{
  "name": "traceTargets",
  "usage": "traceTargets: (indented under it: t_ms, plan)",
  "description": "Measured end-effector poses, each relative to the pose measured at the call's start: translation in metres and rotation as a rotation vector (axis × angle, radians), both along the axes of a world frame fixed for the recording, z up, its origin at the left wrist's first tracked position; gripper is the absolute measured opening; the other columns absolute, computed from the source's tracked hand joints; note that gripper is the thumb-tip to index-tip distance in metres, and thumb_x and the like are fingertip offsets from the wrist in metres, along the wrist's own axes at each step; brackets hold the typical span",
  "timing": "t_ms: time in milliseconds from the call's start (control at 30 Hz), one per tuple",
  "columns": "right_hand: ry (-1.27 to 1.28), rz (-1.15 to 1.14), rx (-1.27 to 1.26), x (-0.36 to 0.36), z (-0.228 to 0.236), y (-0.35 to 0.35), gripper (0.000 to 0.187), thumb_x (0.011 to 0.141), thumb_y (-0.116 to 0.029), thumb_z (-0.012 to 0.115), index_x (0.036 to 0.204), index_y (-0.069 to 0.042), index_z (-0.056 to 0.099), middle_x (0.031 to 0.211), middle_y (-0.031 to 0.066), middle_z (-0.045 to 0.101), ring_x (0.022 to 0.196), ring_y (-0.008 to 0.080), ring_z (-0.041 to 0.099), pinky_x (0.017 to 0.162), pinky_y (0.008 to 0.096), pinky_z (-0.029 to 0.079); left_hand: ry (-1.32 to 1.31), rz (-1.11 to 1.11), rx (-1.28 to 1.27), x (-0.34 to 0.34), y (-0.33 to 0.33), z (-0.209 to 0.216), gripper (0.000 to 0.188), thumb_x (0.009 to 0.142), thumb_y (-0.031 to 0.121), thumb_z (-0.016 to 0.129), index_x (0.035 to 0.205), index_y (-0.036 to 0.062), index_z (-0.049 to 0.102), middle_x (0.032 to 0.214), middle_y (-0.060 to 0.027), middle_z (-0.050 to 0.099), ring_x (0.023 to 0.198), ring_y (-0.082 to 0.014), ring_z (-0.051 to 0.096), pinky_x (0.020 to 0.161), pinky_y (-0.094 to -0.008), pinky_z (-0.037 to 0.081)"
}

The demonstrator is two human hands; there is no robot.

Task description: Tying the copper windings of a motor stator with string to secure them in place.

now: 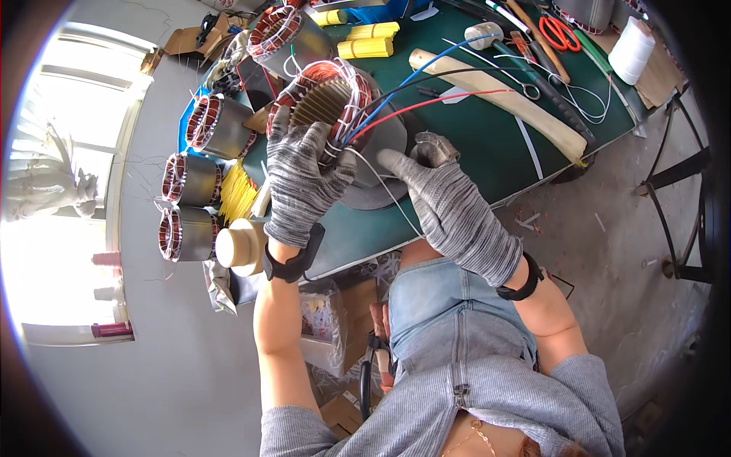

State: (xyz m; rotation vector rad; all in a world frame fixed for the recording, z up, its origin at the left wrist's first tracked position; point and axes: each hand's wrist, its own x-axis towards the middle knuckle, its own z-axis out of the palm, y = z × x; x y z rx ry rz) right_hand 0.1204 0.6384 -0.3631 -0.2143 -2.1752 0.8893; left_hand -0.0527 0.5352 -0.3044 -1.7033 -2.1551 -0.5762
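A motor stator (369, 171) with red-brown windings laced in white cord stands tilted on the green table. My left hand (308, 171), in a grey striped knit glove, grips the near side of its winding, with fingers bent over the coil by the lead wires. Blue, black and red leads (381, 122) fan out from there to the right. A white cord (392, 199) runs from the winding down to my right hand (457, 202), gloved alike, and goes out of sight under the palm. The right fingers are curled, with the thumb side toward the stator.
Several other stators (221, 126) line the table's left side, beside yellow strips (238, 190) and a cream round block (240, 247). A long pale wooden bar (502, 107), red-handled scissors (560, 34) and a white thread spool (632, 49) lie to the right. A cardboard box (354, 308) sits below the table edge.
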Motion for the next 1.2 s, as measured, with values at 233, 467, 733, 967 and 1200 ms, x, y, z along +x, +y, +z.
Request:
traceTargets:
  t_ms: [233,467,733,967,1200]
  plan:
    - [0.248,-0.132,-0.106,-0.019,0.001,-0.002,0.025,0.073,0.000,0.063,0.096,-0.008,0.056,0.083,0.0105,0.058,0.074,0.0279,0.059,0.065,0.0356,0.049,0.041,0.053,0.001,0.005,0.000,0.004,0.039,0.066,0.020,0.065,0.102,0.0065,0.060,0.092,-0.0146,0.063,0.107,-0.0408,0.049,0.096,-0.0463,0.036]
    - [0.318,-0.273,0.003,-0.043,-0.001,-0.002,0.021,0.071,0.001,0.065,0.084,-0.008,0.051,0.073,0.0080,0.058,0.061,0.0267,0.058,0.056,0.0343,0.047,0.015,0.005,-0.024,0.003,0.003,0.006,0.044,0.066,0.021,0.066,0.107,0.0078,0.060,0.100,-0.0150,0.062,0.106,-0.0375,0.050,0.095,-0.0447,0.037]
    - [0.411,0.027,-0.484,-0.020,0.013,-0.002,0.020,0.074,0.002,0.065,0.084,-0.007,0.050,0.073,0.0034,0.055,0.061,0.0127,0.057,0.054,0.0251,0.047,0.054,-0.013,0.017,0.005,0.001,0.007,0.037,0.068,0.015,0.064,0.103,0.0034,0.061,0.097,-0.0208,0.061,0.102,-0.0382,0.054,0.090,-0.0425,0.042]
    - [0.342,-0.207,-0.022,-0.047,-0.009,0.005,0.023,0.070,0.003,0.061,0.087,-0.007,0.050,0.075,0.0094,0.054,0.063,0.0282,0.055,0.056,0.0371,0.046,0.046,-0.032,0.005,0.006,0.004,0.009,0.037,0.068,0.015,0.065,0.104,0.0031,0.061,0.101,-0.0212,0.060,0.103,-0.0380,0.054,0.091,-0.0422,0.043]
    - [0.525,-0.219,0.062,-0.069,-0.015,0.011,0.028,0.068,0.003,0.053,0.094,-0.009,0.052,0.086,0.0091,0.050,0.083,0.0287,0.049,0.076,0.0422,0.040,0.308,-0.082,-0.058,-0.007,0.017,-0.003,0.040,0.066,0.031,0.068,0.095,0.0031,0.063,0.113,-0.0208,0.056,0.112,-0.0395,0.047,0.105,-0.0542,0.022]
